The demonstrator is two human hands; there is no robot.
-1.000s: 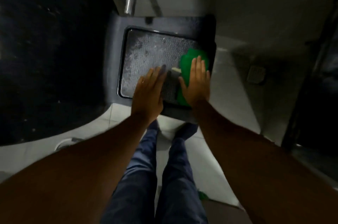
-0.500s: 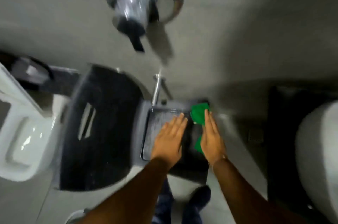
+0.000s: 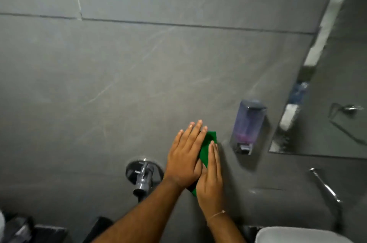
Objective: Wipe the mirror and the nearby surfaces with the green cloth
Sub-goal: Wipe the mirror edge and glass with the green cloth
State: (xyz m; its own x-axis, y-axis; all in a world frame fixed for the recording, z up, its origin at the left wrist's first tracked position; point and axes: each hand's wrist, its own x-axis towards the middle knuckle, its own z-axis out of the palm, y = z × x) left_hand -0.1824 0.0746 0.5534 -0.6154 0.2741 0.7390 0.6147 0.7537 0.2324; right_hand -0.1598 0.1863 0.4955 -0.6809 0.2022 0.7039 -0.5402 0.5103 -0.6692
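The green cloth (image 3: 209,144) is sandwiched between my two hands, held up in front of the grey tiled wall (image 3: 139,74). My left hand (image 3: 184,156) lies flat over the cloth's left side with fingers straight. My right hand (image 3: 211,180), a thin bracelet on its wrist, presses the cloth from the right, edge-on. Only the cloth's top and a small lower corner show. The mirror (image 3: 329,94) hangs on the wall to the right, apart from both hands.
A clear soap dispenser (image 3: 248,126) is fixed to the wall just right of the cloth. A chrome wall valve (image 3: 144,174) sticks out left of my left wrist. A chrome faucet (image 3: 325,186) and a white basin rim (image 3: 294,235) are at the lower right.
The view swung up from the black bin lid to the wall. Both hands left the lid and rose, and the cloth, earlier under my right hand alone, is now pressed between both.
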